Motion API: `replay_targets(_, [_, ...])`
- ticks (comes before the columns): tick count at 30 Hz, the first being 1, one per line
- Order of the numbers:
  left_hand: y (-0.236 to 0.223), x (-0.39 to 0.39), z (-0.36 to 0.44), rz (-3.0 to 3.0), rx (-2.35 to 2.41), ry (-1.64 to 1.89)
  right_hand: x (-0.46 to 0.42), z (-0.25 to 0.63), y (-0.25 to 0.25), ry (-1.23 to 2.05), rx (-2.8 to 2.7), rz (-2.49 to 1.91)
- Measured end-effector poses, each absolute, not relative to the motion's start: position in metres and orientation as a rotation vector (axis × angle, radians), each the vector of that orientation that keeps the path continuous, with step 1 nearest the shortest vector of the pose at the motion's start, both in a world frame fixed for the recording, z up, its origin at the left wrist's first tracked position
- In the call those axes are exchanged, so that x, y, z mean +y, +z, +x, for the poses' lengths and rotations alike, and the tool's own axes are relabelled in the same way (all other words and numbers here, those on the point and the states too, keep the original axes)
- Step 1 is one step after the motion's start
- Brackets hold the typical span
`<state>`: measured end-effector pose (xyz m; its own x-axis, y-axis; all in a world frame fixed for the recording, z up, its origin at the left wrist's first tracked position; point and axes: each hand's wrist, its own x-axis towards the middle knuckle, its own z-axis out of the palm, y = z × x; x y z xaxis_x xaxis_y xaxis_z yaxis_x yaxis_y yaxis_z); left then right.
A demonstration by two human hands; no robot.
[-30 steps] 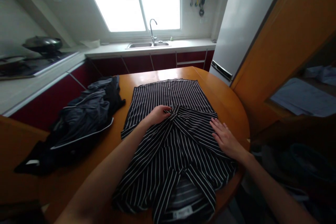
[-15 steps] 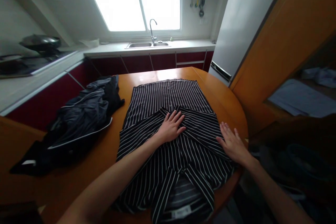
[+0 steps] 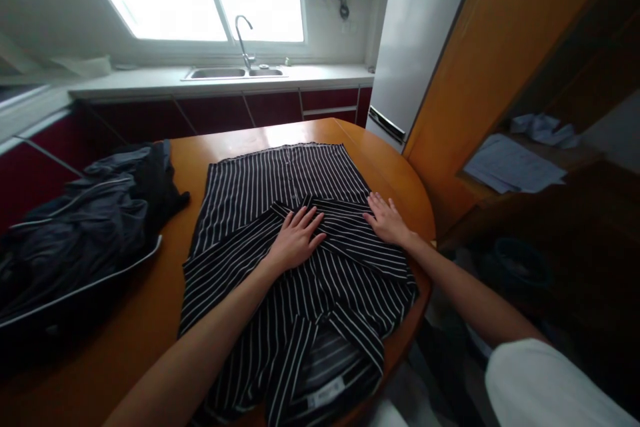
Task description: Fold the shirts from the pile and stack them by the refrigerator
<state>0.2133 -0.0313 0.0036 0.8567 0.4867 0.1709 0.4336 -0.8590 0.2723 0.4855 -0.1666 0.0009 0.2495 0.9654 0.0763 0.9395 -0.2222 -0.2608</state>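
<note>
A black shirt with white stripes (image 3: 250, 187) lies spread on the wooden table (image 3: 400, 180), its collar towards me and its hem at the far side. Both sleeves are folded inward over the front, their cuffs meeting near the middle. My left hand (image 3: 295, 240) rests flat on the shirt where the cuffs meet, fingers spread. Out at the shirt's right edge, my right hand (image 3: 386, 219) lies open with its palm down on the right sleeve. Neither hand grips the cloth. Inside the collar a white label (image 3: 326, 392) shows.
A heap of dark clothing with white piping (image 3: 90, 227) covers the table's left side. Beyond the table run a counter with a sink (image 3: 217, 73) and a tap. A refrigerator (image 3: 410, 33) stands at the back right. Papers (image 3: 515, 163) lie on a shelf at right.
My right hand has slid away from me along the shirt's right edge. The left hand stays on the cuffs. The view has turned to the right.
</note>
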Motion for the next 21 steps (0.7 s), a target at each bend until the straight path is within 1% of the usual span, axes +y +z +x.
replay_targets(3, [0.003, -0.032, 0.213, 2.838, 0.707, 0.336, -0.167, 0.511, -0.008, 0.111, -1.705, -2.286])
replay_targets(6, [0.003, -0.033, 0.214, 2.899, 0.731, 0.298, -0.171, 0.524, -0.005, 0.056, -1.59, -2.316])
replay_targets(8, [0.003, -0.034, 0.214, 2.943, 0.756, 0.277, -0.179, 0.519, 0.002, 0.009, -1.515, -2.308])
replay_targets(10, [0.003, -0.034, 0.214, 2.976, 0.769, 0.265, -0.194, 0.501, 0.009, -0.014, -1.553, -2.238])
replay_targets(13, [0.004, -0.034, 0.213, 2.994, 0.768, 0.251, -0.227, 0.466, 0.013, 0.028, -1.806, -2.109])
replay_targets(16, [0.005, -0.035, 0.213, 2.982, 0.775, 0.24, -0.262, 0.449, 0.007, 0.087, -1.929, -2.134])
replay_targets(21, [0.003, -0.035, 0.216, 2.922, 0.767, 0.238, -0.295, 0.479, -0.005, 0.157, -1.804, -2.148])
